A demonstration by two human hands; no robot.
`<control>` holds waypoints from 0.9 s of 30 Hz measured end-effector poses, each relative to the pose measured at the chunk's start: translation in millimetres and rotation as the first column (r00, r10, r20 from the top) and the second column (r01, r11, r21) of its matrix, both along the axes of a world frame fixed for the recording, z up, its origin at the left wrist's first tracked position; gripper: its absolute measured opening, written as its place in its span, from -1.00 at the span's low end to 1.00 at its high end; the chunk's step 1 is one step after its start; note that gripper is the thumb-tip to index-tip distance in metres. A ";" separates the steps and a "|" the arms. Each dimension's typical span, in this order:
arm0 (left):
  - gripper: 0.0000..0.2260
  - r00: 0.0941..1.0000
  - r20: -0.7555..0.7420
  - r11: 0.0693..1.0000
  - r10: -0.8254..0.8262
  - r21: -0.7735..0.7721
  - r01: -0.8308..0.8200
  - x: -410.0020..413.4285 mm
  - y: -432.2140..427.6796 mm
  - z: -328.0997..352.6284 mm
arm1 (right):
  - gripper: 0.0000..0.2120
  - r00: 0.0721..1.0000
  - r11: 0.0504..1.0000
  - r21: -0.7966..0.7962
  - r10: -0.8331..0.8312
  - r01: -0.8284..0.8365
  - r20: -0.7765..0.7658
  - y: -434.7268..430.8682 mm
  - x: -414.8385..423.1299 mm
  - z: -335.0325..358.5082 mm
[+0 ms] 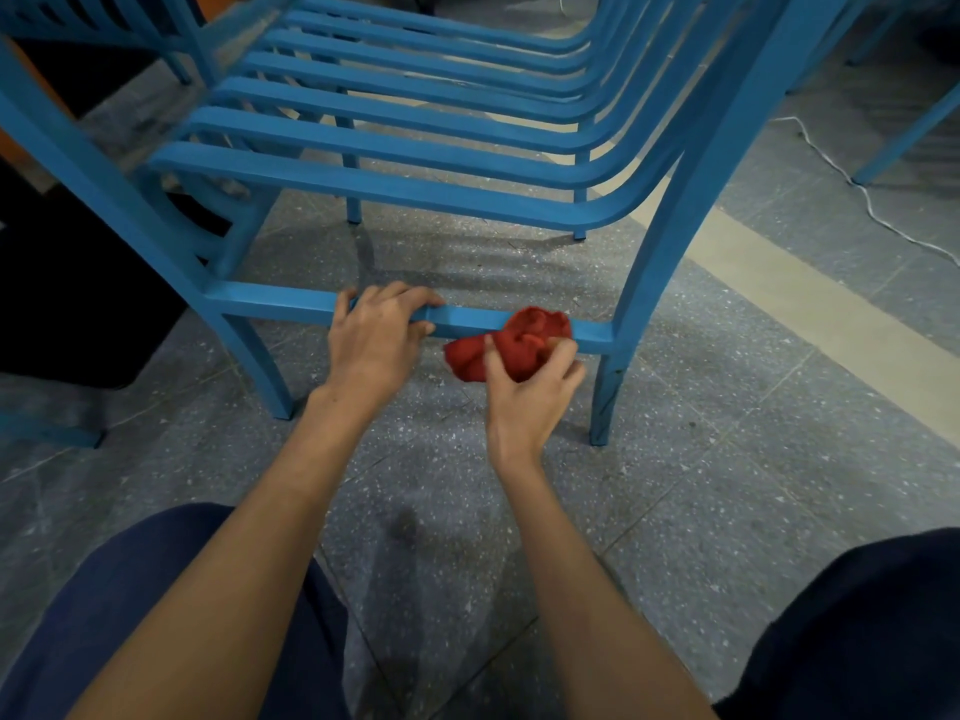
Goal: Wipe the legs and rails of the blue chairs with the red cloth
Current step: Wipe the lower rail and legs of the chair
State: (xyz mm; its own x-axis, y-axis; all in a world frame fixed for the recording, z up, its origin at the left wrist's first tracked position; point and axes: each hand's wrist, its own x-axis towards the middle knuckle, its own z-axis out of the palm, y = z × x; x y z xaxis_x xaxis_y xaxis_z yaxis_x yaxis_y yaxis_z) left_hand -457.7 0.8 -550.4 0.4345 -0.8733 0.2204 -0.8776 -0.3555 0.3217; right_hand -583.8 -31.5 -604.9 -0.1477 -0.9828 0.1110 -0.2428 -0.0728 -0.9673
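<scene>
**Fig. Head view, crouched before a blue chair (395,187).** My left hand (376,337) grasps the lower rail (270,298) near its middle, fingers hooked over the top face, bracing the frame; my right hand (530,392) grasps the red cloth (511,345), bunched into a wad between thumb and fingers; the wad is pressed to the front face of the same rail, between the left hand and the right-side leg (605,392), and partly hangs below the rail.

*Handling, as judged:* the cloth is light, soft and limp, so it takes the shape of whatever it meets; best held gathered, fingers behind it, and wrapped round the rail's edges rather than dabbed flat; loose corners may slip out if the pinch slackens. Rail and legs look stiff, smooth-faced and square-edged, painted metal or wood, I cannot tell which; they should not give under pressure. The chair looks light enough to slide on the speckled floor (727,459), so a bracing hold on the rail seems sensible. The right-side leg shows dark scuffs low down, a likely place for firmer rubbing.

*Containers:* none in view; whether the cloth is damp or dry cannot be told. A white cable (872,205) lies on the floor, well apart.
</scene>
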 end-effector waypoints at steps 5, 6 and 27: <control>-0.75 1.000 -0.020 1.000 -0.010 -0.015 0.009 2.1 0.1 -1.7 | -0.51 0.973 0.974 -0.029 -0.220 0.223 0.076 -20.5 -38.1 -1.6; -0.75 1.000 -0.020 1.000 -0.009 -0.018 0.009 2.0 -0.3 -1.9 | -0.50 0.968 0.972 -0.040 -0.228 0.233 0.100 -21.6 -39.2 -1.0; -0.71 0.994 0.105 0.996 -0.021 0.092 0.011 -1.9 -0.6 7.9 | -0.61 0.943 0.943 0.018 0.333 -0.333 0.007 -1.4 -39.5 -0.8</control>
